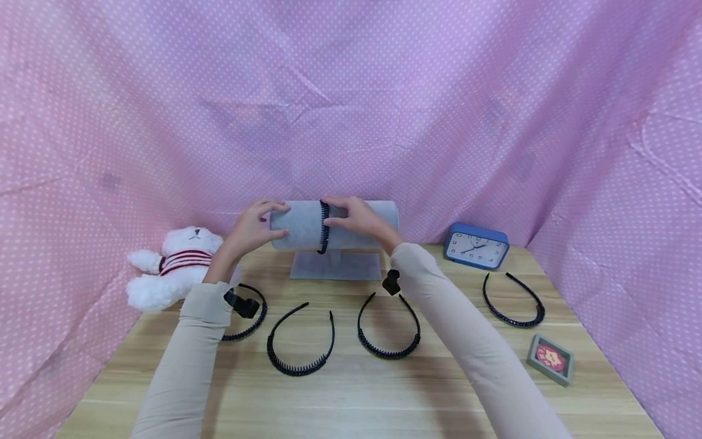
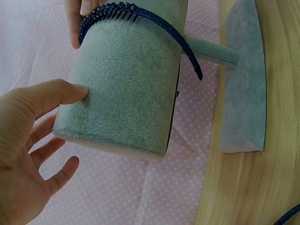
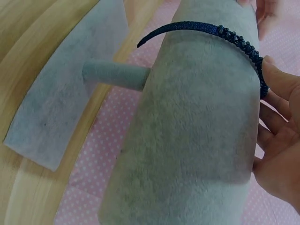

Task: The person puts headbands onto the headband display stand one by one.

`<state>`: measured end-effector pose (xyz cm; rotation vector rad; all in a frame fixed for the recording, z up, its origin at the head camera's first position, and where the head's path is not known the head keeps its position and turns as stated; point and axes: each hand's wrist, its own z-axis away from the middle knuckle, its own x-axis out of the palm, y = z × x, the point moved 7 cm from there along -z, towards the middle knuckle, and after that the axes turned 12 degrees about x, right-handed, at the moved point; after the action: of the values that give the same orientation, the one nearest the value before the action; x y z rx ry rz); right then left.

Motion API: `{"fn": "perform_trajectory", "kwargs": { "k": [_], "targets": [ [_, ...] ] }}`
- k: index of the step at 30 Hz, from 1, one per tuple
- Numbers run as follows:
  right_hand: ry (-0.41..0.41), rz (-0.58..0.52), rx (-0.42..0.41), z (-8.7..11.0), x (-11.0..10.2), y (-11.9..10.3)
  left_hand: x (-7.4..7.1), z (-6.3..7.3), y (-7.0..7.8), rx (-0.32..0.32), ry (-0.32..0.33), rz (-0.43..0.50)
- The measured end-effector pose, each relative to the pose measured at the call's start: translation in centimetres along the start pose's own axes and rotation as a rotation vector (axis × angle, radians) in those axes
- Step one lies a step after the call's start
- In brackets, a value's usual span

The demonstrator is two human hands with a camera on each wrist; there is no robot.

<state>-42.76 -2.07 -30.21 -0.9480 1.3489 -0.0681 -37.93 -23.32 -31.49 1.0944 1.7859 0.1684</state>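
A grey plush roll-shaped display stand (image 1: pixel 359 227) stands at the back of the table, its bar on a short post and flat base. Around the bar, left of its middle, hangs a dark beaded headband (image 1: pixel 324 228) with comb teeth. My right hand (image 1: pixel 359 218) pinches this headband at its beaded part; in the right wrist view the thumb (image 3: pixel 280 79) lies against the beads. The left hand (image 1: pixel 253 227) holds the left end of the bar, thumb in front and other fingers around the far side, partly hidden in the left wrist view.
Several headbands lie on the wooden table, including one at front left (image 1: pixel 296 369), one in the middle (image 1: pixel 389 355) and one at right (image 1: pixel 515 322). A white plush bear (image 1: pixel 183 268) sits left, a blue clock (image 1: pixel 477 246) right, a small framed tile (image 1: pixel 550 360) nearer.
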Motion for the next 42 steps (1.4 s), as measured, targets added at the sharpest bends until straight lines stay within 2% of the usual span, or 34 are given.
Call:
{"fn": "perform_trajectory", "kwargs": {
  "k": [10,19,31,42],
  "targets": [
    [0.038,-0.036,-0.027,0.1,1.0,-1.0,0.1,-0.1,-0.3,-0.020,-0.006,-0.003],
    [0.072,-0.017,-0.046,-0.2,1.9,-1.8,0.0,0.1,-0.4,-0.030,-0.013,-0.008],
    [0.113,0.085,-0.046,-0.4,2.9,-2.6,-0.1,0.0,0.0,0.022,-0.002,-0.022],
    [0.157,0.135,-0.037,-0.5,3.7,-3.4,0.0,0.1,-0.1,0.017,-0.009,-0.040]
  ]
}}
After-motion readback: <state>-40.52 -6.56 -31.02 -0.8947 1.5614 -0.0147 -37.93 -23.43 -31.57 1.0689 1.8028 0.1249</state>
